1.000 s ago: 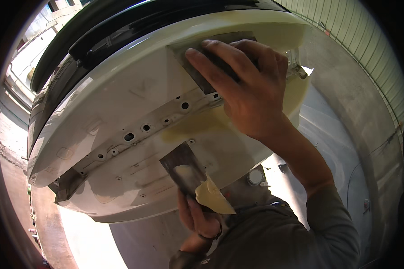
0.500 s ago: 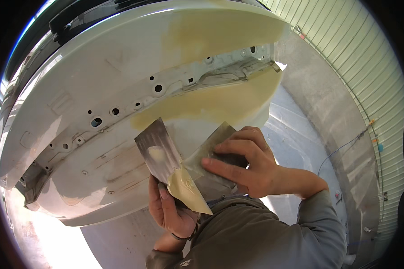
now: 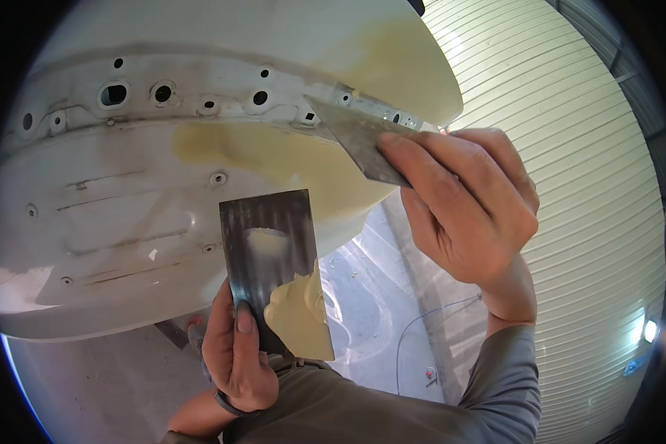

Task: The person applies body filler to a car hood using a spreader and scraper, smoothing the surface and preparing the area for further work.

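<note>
In my left hand (image 3: 237, 355) I grip a dark, flat putty board (image 3: 263, 251) by its lower left edge. A thick lump of pale yellow putty (image 3: 297, 314) lies on its lower right part, and a thin smear sits higher up. My right hand (image 3: 470, 196) pinches a thin grey spreader blade (image 3: 359, 137), raised over the right side of a white car panel (image 3: 155, 170). Its far corner overlaps the panel's row of holes; whether it touches cannot be made out. Yellowish filler (image 3: 274, 159) coats the panel below those holes and at the upper right.
A pale ribbed wall (image 3: 592, 200) rises on the right. Below the panel lies a grey floor (image 3: 359, 303) with a thin blue hose (image 3: 422, 314) along it. A bright lamp (image 3: 649, 331) shows near the right rim.
My right hand has lifted the spreader blade off the board and moved it up and right toward the panel. The board now stands more upright in my left hand. The view has shifted rightward.
</note>
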A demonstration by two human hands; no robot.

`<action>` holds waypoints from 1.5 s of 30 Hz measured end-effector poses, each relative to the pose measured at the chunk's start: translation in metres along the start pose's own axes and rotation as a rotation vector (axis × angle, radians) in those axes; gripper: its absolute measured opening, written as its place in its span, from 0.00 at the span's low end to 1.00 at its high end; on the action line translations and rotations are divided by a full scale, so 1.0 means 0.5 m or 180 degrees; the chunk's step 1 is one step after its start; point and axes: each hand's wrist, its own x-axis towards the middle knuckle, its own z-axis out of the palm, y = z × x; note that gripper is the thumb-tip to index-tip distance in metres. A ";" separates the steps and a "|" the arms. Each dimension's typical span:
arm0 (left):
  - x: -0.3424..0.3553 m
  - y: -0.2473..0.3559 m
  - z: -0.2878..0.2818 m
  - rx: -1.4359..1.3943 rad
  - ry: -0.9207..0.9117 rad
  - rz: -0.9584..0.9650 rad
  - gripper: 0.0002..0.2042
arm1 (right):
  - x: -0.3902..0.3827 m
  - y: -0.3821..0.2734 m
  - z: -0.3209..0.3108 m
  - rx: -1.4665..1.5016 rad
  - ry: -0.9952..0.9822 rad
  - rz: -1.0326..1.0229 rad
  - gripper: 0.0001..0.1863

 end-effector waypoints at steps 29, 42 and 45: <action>0.014 -0.001 0.055 0.0079 -0.0188 -0.0145 0.26 | -0.026 0.111 -0.031 -0.0469 -0.0616 -0.0158 0.15; -0.005 -0.092 -0.195 0.0376 -0.0328 -0.0192 0.26 | -0.078 -0.070 0.147 -0.0507 -0.0612 0.0252 0.15; 0.002 -0.081 -0.180 0.0500 -0.0258 -0.0178 0.26 | -0.097 -0.047 0.148 -0.0537 -0.0683 0.0171 0.14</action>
